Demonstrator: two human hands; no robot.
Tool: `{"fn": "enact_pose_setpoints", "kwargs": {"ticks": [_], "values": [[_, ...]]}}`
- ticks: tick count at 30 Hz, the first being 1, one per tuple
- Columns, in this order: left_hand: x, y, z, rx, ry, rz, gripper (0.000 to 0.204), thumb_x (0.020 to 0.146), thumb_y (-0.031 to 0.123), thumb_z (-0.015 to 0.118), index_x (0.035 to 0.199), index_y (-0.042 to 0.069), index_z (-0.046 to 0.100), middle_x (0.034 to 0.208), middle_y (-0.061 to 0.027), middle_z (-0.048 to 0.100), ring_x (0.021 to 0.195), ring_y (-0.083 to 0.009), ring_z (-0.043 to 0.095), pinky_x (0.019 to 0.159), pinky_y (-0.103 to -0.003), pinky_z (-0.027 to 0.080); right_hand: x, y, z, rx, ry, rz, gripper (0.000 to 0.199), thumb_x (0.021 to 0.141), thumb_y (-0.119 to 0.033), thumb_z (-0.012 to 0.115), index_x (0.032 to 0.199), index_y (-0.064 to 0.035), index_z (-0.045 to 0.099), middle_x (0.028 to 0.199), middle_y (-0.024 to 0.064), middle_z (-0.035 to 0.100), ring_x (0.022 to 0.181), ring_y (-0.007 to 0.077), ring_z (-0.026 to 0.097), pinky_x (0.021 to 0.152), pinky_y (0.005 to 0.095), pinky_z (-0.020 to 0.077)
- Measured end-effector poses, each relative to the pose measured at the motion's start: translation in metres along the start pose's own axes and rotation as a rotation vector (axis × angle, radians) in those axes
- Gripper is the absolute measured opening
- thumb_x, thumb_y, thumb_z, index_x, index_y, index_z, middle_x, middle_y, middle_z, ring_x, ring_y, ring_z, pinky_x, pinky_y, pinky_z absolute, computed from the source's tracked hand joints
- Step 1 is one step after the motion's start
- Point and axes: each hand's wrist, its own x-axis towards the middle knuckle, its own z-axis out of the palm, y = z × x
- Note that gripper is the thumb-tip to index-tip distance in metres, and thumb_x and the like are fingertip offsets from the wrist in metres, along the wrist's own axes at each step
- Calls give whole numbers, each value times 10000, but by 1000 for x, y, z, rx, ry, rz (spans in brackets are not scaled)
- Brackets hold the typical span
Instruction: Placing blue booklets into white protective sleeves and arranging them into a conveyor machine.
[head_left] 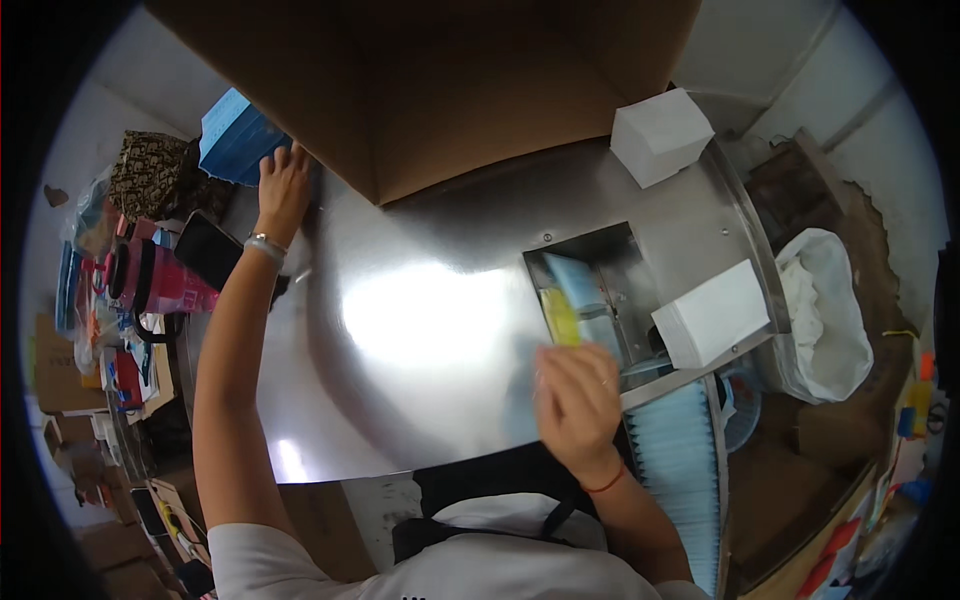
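Observation:
My left hand (284,190) reaches out to the far left of a shiny metal table (430,400). Its fingers are spread at the near side of a blue box-shaped thing (235,140), beside the large cardboard box; whether they touch the blue thing I cannot tell. My right hand (580,405), slightly blurred, has its fingers curled by the near left corner of a rectangular opening (632,280) in the table. Just beyond those fingers is a yellow strip (562,318), and a light blue piece (575,280) lies in the opening. Anything inside the curled fingers is hidden.
An open cardboard box (470,130) stands at the back. Two white paper blocks, one far (662,137) and one nearer (712,315), sit at right. Pale blue folded pieces (675,480) fill a trough. A white-lined bin (825,315) stands right; a phone (208,250) and pink cup (175,280) left.

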Motion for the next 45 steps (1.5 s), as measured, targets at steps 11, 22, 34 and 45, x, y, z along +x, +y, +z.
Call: {"fn": "enact_pose_setpoints", "kwargs": {"ticks": [11,22,34,45], "values": [[19,2,30,186,-48,-5,145,851,141,595,936,110,709,879,-38,643,661,-207,636,467,-329,427,-9,3,2,67,-49,-133,202,751,19,677,950,42,694,830,98,652,816,216,628,782,355,528],[46,-123,-34,-468,-143,-596,379,873,418,646,1085,105,672,961,-144,721,942,-345,683,802,-465,533,-12,5,8,63,5,-218,223,731,29,648,948,45,702,697,83,590,695,217,599,697,340,533],[59,-229,72,-941,-527,-480,1268,617,778,724,1534,51,237,1473,-362,327,1404,-461,309,1134,-534,297,-14,2,4,11,26,-157,252,726,29,606,953,65,709,650,79,564,627,239,587,643,336,516],[72,-254,91,-805,-239,-643,1040,680,651,748,1528,224,323,1448,-352,350,1348,-491,360,1086,-564,349,-19,3,6,-45,-4,-143,295,731,-7,607,1003,49,705,662,67,552,635,235,585,633,338,514]]}}
